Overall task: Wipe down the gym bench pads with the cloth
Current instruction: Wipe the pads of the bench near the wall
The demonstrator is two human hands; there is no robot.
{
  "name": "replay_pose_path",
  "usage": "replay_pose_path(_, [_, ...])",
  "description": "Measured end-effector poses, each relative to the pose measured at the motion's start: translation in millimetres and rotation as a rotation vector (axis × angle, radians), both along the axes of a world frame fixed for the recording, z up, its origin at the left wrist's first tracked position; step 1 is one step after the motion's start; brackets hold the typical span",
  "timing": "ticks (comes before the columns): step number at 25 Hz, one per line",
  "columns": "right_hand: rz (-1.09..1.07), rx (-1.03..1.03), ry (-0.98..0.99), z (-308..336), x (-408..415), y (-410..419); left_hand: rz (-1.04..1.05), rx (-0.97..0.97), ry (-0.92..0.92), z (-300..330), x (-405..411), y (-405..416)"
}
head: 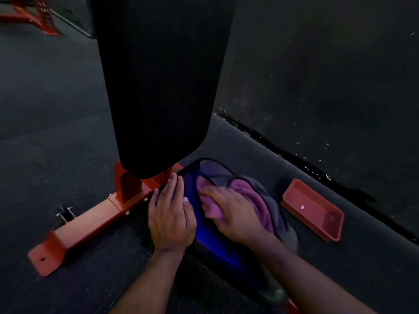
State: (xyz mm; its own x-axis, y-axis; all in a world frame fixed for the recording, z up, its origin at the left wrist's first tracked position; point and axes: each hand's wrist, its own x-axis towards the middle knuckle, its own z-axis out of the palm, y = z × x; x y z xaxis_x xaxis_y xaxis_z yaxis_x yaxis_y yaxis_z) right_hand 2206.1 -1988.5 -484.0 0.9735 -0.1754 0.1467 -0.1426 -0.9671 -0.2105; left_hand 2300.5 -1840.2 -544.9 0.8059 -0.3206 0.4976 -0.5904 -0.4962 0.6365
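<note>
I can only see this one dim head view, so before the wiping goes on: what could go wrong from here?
1. The cloth is bunched under the right hand and trails off the seat pad edge; it may slip or skip patches.
2. The left hand rests at the pad's edge beside the red frame; fingers could get knocked there.
3. The red tray lies on the floor just right of the pad and could get bumped.

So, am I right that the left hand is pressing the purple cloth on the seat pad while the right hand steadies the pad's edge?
Not quite: the hands are swapped. In the head view, the right hand presses the purple cloth on the seat pad, while the left hand steadies the pad's edge.
</note>
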Motion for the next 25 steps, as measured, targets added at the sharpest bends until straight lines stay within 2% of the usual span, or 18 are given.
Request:
replay_pose_path(4, [-0.198, -0.023, -0.074, -7, -90, -10, -0.003, 0.062, 0.003, 2, 0, -1])
replay_pose_path(7, [-0.31, -0.113, -0.106, -9, -87, 0, -0.031, 0.132, -0.003, 4, 2, 0])
replay_pose_path(11, [-0.346, -0.129, -0.124, -10, -87, 4, -0.069, 0.328, 0.04, 14, 0, 5])
replay_pose_path(14, [-0.375, -0.194, -0.121, -10, -87, 6, -0.122, 0.482, 0.139, 27, 3, 4])
replay_pose_path(16, [-0.469, -0.264, -0.089, -12, -86, 7, -0.161, 0.552, 0.189, 30, 3, 6])
replay_pose_path(19, [-0.623, -0.19, 0.032, -12, -83, 7, -0.208, 0.635, 0.207, 34, 8, 5])
replay_pose_path(21, [-0.622, -0.145, 0.043, -12, -83, 3, -0.24, 0.701, 0.212, 38, 9, 7])
replay_pose_path(25, [-0.603, -0.2, 0.011, -11, -83, -1, -0.357, 0.841, 0.213, 50, 21, 9])
